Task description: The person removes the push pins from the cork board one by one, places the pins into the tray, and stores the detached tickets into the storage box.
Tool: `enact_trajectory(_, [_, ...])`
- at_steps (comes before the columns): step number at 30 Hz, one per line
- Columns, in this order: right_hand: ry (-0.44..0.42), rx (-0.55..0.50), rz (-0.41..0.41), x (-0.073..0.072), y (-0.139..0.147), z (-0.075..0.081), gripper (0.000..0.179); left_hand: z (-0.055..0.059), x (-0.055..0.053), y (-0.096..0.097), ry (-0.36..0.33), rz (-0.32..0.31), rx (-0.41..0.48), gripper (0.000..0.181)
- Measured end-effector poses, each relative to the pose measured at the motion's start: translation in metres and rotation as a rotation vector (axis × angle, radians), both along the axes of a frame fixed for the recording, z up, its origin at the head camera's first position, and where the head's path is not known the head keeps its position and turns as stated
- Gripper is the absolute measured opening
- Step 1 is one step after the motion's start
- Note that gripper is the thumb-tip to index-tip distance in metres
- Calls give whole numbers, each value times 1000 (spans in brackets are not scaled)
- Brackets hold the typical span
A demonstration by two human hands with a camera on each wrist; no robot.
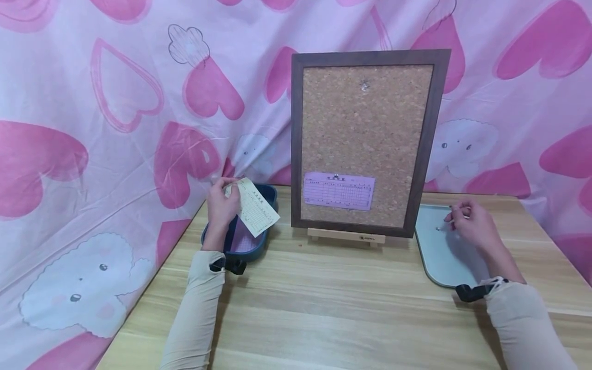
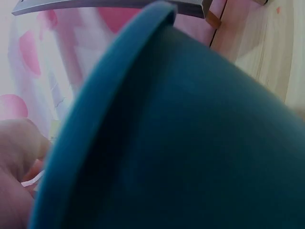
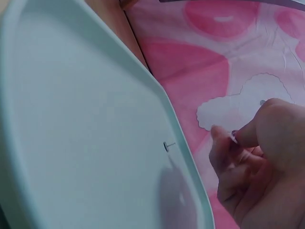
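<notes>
My left hand [image 1: 223,203] pinches a pale yellow printed paper slip [image 1: 256,209] above a dark blue bin [image 1: 250,255]; purple paper lies inside. The bin's wall [image 2: 190,133] blocks most of the left wrist view. Over a pale green tray [image 1: 435,270], my right hand [image 1: 476,226] pinches a tiny dark thing, apparently a thumbtack [image 3: 234,134], mostly hidden by the fingertips. Another thumbtack [image 3: 167,146] lies in the tray. Between the hands stands a framed cork board [image 1: 365,133], with a purple printed slip [image 1: 339,191] pinned at its lower left.
A small wooden easel [image 1: 347,236] supports the board on the wooden table [image 1: 324,303]. Something small and silvery [image 1: 364,85] shows near the board's top. Behind everything hangs a pink heart-patterned cloth [image 1: 125,97].
</notes>
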State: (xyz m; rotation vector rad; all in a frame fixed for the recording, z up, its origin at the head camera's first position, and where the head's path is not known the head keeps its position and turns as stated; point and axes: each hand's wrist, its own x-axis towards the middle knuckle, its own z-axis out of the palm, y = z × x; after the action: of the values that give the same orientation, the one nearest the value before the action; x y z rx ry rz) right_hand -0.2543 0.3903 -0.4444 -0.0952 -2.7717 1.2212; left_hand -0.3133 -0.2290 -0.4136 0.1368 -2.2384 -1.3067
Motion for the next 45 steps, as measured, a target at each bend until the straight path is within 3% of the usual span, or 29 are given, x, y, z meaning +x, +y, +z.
enact_trajectory(8, [-140, 64, -3, 4, 8, -1, 44, -1, 4, -16, -22, -28, -119, 24])
enact_trajectory(20, [-225, 160, 125, 0, 10, -7, 39, 3, 6, -22, -125, -22, -262, 24])
enact_trajectory(28, [-214, 166, 120, -1, 6, -7, 33, 0, 4, -17, -187, -72, -331, 24])
enact_trajectory(35, [-148, 221, 110, -3, 5, -9, 27, -5, 1, -8, -152, -134, -402, 26])
enact_trajectory(45, [-89, 350, 98, -2, 0, -11, 26, -8, 4, 2, -227, -197, -395, 23])
